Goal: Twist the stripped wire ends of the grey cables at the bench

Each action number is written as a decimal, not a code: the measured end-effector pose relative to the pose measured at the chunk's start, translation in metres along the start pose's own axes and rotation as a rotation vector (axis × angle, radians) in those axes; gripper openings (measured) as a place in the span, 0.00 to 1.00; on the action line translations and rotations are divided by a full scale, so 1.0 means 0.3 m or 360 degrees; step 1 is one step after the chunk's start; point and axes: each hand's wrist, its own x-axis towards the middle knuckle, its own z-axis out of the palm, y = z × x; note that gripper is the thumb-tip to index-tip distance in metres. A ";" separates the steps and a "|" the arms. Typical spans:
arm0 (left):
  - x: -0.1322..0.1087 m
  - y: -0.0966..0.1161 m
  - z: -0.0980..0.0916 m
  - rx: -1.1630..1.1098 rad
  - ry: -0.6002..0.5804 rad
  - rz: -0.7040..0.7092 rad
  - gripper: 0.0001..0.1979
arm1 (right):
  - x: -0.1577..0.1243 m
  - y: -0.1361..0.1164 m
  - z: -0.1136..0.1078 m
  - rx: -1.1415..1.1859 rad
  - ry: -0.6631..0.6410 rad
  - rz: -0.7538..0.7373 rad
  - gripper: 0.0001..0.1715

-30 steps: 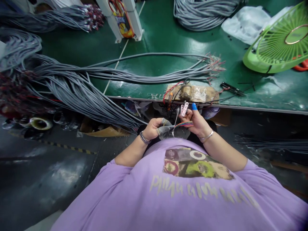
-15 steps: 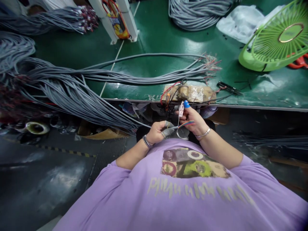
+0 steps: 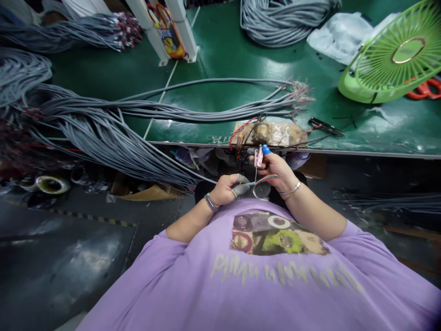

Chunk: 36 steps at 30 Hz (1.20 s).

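Observation:
My left hand (image 3: 225, 188) is closed round the end of a grey cable (image 3: 245, 185), its fingertips wrapped in grey tape. Thin coloured wires (image 3: 267, 178) fan out of that cable end toward my right hand (image 3: 275, 171). My right hand pinches a small white and pink connector (image 3: 258, 157) between thumb and fingers; one fingertip wears a blue cap. Both hands are held close together just below the front edge of the green table (image 3: 220, 55), above my lap.
A bundle of grey cables (image 3: 103, 133) drapes over the table's left edge. More grey cables (image 3: 213, 108) lie across the table, a coil (image 3: 282, 18) sits at the back. A green fan (image 3: 396, 59), a plastic bag (image 3: 337, 32) and a taped brown block (image 3: 275, 133) are on the right.
My right hand has lifted the connector slightly toward the table edge. The view shifted a little to the right. My left hand keeps its hold on the cable.

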 end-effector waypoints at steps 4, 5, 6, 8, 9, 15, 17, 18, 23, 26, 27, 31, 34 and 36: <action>0.012 0.000 -0.001 0.0006 -0.0003 0.0027 0.18 | 0.001 -0.002 0.001 0.0018 0.0010 0.0017 0.27; 0.013 -0.001 -0.001 0.0008 -0.0008 0.0025 0.18 | 0.000 -0.002 0.001 0.0020 0.0004 0.0024 0.27; 0.012 -0.003 -0.001 0.0007 -0.0012 0.0021 0.18 | 0.001 -0.001 0.000 0.0022 -0.0006 0.0030 0.28; 0.007 -0.002 -0.003 -0.0004 -0.0011 0.0019 0.19 | 0.002 0.002 -0.004 0.0038 -0.0032 0.0043 0.29; 0.003 0.000 -0.004 -0.0014 -0.0012 0.0022 0.19 | 0.004 0.005 -0.008 0.0057 -0.0043 0.0049 0.30; -0.041 0.027 -0.017 0.0017 -0.0383 0.0265 0.17 | 0.010 0.022 -0.035 0.0124 -0.0132 0.0111 0.36; -0.060 0.035 -0.022 0.0039 -0.0357 0.0308 0.17 | 0.007 0.026 -0.039 0.0096 -0.0176 0.0101 0.37; -0.069 0.039 -0.026 0.0038 -0.0287 0.0292 0.17 | 0.004 0.026 -0.039 0.0079 -0.0187 0.0099 0.37; -0.090 0.056 -0.038 -0.0032 -0.0005 0.0214 0.16 | -0.009 0.014 -0.025 -0.0073 -0.0125 0.0070 0.33; -0.076 0.057 -0.030 -0.0049 0.0044 0.0202 0.16 | -0.014 0.007 -0.018 -0.0178 -0.0094 -0.0033 0.28; -0.068 0.055 -0.026 -0.0059 0.0053 0.0186 0.16 | -0.015 0.007 -0.018 -0.0204 -0.0092 -0.0062 0.26; -0.038 0.040 -0.010 -0.0158 0.0071 0.0117 0.16 | -0.014 0.018 -0.020 -0.0280 -0.0060 -0.0156 0.29; -0.018 0.024 -0.005 -0.0207 0.0058 0.0085 0.17 | -0.006 0.024 -0.019 -0.0238 -0.0034 -0.0172 0.33; -0.007 0.011 -0.004 -0.0222 0.0050 0.0041 0.19 | 0.001 0.023 -0.017 -0.0152 -0.0075 -0.0083 0.33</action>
